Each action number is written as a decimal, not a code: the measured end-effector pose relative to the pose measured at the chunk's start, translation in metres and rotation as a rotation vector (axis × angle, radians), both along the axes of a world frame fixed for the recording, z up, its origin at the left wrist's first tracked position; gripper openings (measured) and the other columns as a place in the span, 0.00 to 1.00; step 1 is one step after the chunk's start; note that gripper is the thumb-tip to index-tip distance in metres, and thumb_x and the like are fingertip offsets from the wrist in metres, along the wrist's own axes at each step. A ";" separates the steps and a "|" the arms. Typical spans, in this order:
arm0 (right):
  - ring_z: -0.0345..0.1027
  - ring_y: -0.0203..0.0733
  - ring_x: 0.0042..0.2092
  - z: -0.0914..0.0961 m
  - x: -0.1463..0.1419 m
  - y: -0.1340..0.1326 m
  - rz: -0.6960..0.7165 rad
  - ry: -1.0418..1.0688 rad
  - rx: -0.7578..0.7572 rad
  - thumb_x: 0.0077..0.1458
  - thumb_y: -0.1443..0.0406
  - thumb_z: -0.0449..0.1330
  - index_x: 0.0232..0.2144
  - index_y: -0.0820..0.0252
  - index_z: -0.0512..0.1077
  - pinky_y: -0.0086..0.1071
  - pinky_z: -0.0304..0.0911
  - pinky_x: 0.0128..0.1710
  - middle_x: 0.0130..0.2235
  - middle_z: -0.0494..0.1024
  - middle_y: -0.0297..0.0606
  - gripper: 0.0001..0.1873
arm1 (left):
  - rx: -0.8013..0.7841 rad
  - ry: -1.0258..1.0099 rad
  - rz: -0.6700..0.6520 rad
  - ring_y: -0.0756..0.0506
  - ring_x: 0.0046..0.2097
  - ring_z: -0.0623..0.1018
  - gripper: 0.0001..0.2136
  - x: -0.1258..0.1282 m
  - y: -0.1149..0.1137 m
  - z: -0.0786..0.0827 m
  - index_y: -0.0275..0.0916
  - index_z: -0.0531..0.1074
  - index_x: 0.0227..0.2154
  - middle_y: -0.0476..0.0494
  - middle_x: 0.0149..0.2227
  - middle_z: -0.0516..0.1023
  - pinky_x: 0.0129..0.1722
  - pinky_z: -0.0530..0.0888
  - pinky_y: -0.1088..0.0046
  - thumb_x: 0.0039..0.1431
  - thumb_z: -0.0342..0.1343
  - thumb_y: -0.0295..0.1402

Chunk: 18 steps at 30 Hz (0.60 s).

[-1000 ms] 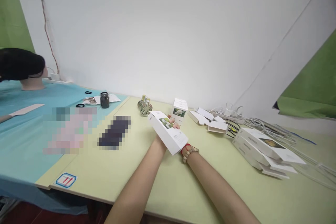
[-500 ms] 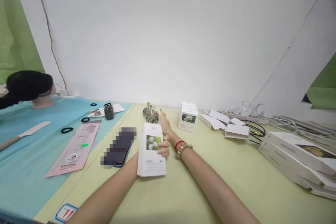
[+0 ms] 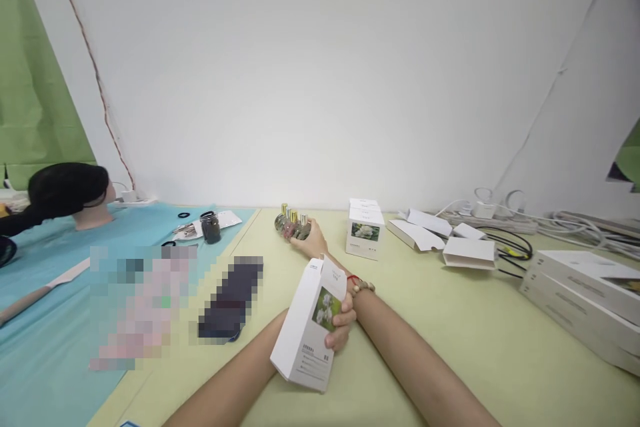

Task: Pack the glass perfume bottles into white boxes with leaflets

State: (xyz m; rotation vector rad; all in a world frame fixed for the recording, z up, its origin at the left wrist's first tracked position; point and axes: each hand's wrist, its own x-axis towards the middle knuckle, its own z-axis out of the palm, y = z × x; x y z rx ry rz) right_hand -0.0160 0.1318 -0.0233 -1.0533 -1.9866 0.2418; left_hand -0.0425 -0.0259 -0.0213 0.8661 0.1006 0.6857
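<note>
My left hand (image 3: 341,325) is wrapped around a white carton (image 3: 305,330) with a flower photo on its front. The carton tilts to the right, and a flap stands up at its upper end. Farther back, my right hand (image 3: 311,240) has its fingers around a small glass perfume bottle (image 3: 302,229) with a silver cap, at the near end of a cluster. Several similar perfume bottles (image 3: 281,220) with gold or silver caps stand beside it. The carton's lower end overlaps my left forearm, and its top is in front of my right wrist.
White flower-print boxes (image 3: 364,240) stand in a row right of my right hand. Opened flat cartons (image 3: 470,253) and stacked cartons (image 3: 580,300) lie further right, near cables (image 3: 505,247). Leftward are a pixelated phone (image 3: 231,300), a dark jar (image 3: 211,228) and a mannequin head (image 3: 75,197).
My right hand has moved from behind the bottles' right side onto the nearest bottle and closed around it. The carton in my left hand has come nearer, shifted right and tilted.
</note>
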 end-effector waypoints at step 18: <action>0.60 0.48 0.44 0.003 -0.034 0.011 -0.204 0.217 -0.009 0.38 0.56 0.58 0.43 0.57 0.58 0.38 0.58 0.39 0.41 0.67 0.41 0.28 | -0.056 0.036 -0.177 0.55 0.09 0.57 0.17 0.006 -0.003 -0.006 0.39 0.58 0.20 0.55 0.14 0.56 0.13 0.43 0.72 0.45 0.53 0.48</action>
